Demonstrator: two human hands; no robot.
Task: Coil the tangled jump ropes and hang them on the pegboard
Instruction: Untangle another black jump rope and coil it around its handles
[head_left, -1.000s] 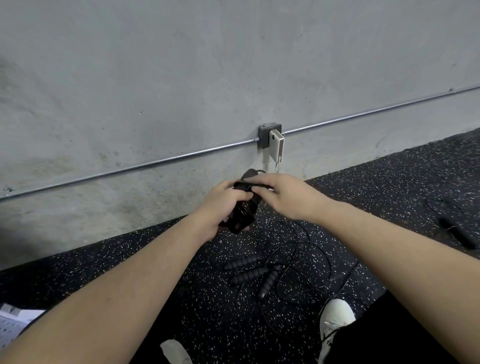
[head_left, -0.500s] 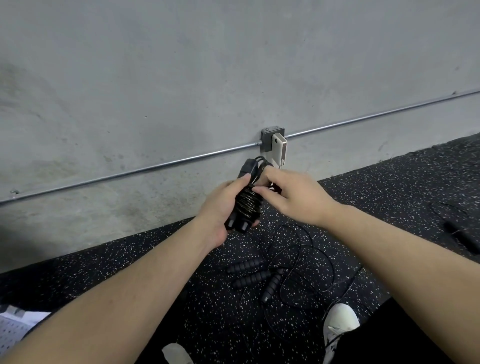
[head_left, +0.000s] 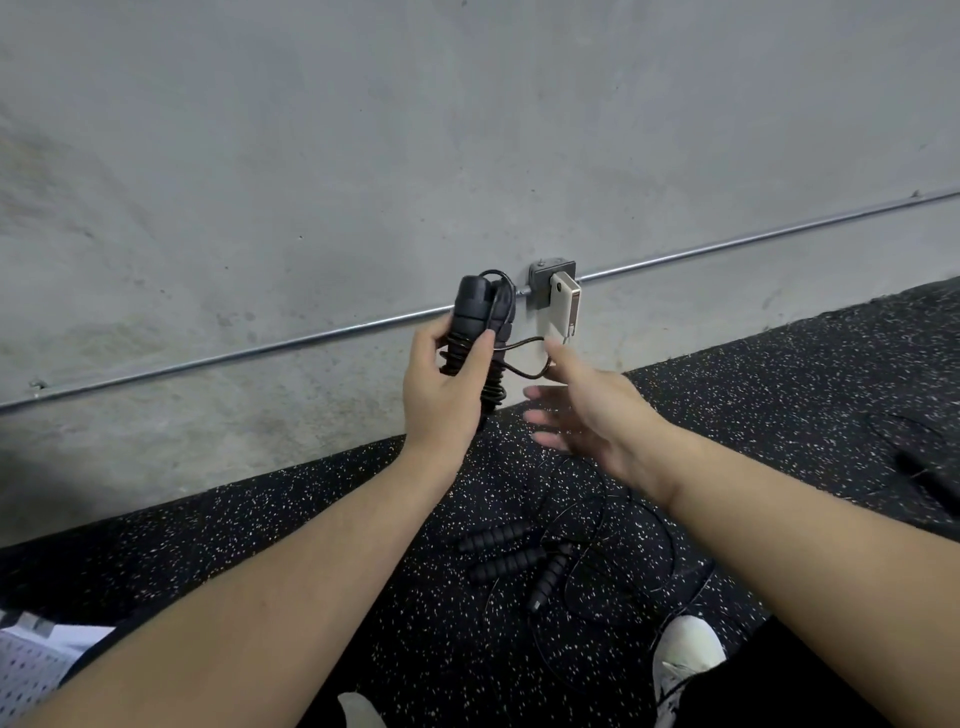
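Observation:
My left hand (head_left: 445, 387) grips a coiled black jump rope (head_left: 480, 322), its two handles upright and its cord wound around them, held up in front of the concrete wall. A loose cord loop sticks out to the right of the bundle. My right hand (head_left: 582, 405) is beside it, blurred, fingers spread, with the index fingertip near that loop. Tangled jump ropes (head_left: 519, 558) with three black foam handles and thin black cord lie on the speckled floor below. A corner of the white pegboard (head_left: 26, 670) shows at the bottom left.
A metal conduit (head_left: 260, 351) runs along the wall to a grey junction box with a white device (head_left: 563, 306) plugged in. Another black rope (head_left: 930, 462) lies at the far right on the floor. My white shoes (head_left: 685, 649) are near the bottom edge.
Both hands rose with the rope bundle, from floor level to in front of the wall. My right hand let go of the wrap and opened, leaving a loose loop.

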